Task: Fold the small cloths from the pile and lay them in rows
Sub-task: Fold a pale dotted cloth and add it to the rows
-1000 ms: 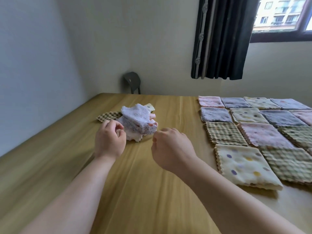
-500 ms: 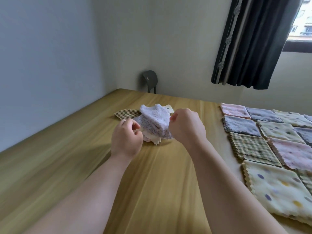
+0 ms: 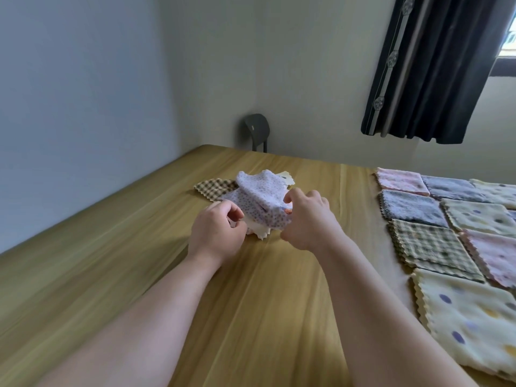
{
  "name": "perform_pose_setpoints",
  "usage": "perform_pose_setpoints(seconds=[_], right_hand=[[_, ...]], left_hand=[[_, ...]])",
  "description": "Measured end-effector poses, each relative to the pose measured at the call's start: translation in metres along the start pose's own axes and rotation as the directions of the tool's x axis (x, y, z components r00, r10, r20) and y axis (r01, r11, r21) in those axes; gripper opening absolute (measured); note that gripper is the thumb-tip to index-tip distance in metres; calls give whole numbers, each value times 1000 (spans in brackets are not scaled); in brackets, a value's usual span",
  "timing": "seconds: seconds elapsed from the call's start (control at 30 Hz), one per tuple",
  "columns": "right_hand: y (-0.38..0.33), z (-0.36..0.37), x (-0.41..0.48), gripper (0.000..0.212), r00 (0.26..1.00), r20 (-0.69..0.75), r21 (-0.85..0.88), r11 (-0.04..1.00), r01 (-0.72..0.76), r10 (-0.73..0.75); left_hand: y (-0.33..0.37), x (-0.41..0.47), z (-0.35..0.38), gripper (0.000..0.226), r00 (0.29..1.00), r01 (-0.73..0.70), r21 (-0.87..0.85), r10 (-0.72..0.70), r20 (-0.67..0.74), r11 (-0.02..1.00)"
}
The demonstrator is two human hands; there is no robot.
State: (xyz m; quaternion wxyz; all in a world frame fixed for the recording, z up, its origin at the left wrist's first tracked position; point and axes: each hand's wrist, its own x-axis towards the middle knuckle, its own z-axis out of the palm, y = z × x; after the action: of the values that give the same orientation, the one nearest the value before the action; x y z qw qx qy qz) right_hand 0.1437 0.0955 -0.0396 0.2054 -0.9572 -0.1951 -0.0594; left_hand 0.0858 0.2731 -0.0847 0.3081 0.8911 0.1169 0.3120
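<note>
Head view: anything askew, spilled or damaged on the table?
Nothing stands out. The pile is rumpled, as unfolded cloths would be, with the floral cloth on top pinched by the right hand. The folded cloths lie flat in fairly straight rows on the table, no spill or tear visible.

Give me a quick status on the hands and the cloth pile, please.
Right hand pinches lilac cloth atop pile. Left hand curled at pile's near edge, grip unclear. Folded rows lie right; nothing seen in the way.
</note>
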Motion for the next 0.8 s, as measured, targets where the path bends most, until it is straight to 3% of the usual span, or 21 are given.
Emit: perform_pose_setpoints(seconds=[0.1, 0.2, 0.33, 0.43, 0.5, 0.57, 0.7, 0.8], right_hand=[[0, 16, -4, 59, 999, -53, -31, 999, 8, -10], [1, 16, -5, 39, 985, -168, -3, 1000, 27, -27], [-6, 2, -3, 20, 938, -336, 59, 992, 113, -87], [-23, -16, -3, 21, 752, -637, 143, 933, 329, -167], [-34, -31, -4, 20, 653, -738, 177, 885, 431, -171], [-39, -42, -5, 18, 685, -713, 253, 855, 452, -151], [-38, -56, -6, 22, 900, -419, 435, 844, 314, -118], [-33, -60, -6, 32, 927, -370, 462, 853, 244, -65]], left_hand=[[1, -1, 1, 12, 999, -44, -35, 44, 2, 998], [3, -3, 2, 15, 999, -45, -111, 46, 10, 993], [7, -5, 0, 38, 997, -68, -146, 71, 13, 987], [12, -8, 1, 63, 991, -129, -128, 131, 6, 983], [12, -9, 3, 74, 990, -139, -165, 139, -14, 976], [11, -7, 4, 81, 987, -156, -160, 147, -69, 975], [14, -2, 1, 84, 996, -81, -165, 72, -58, 983], [14, -2, 2, 64, 995, -99, -156, 95, -31, 983]])
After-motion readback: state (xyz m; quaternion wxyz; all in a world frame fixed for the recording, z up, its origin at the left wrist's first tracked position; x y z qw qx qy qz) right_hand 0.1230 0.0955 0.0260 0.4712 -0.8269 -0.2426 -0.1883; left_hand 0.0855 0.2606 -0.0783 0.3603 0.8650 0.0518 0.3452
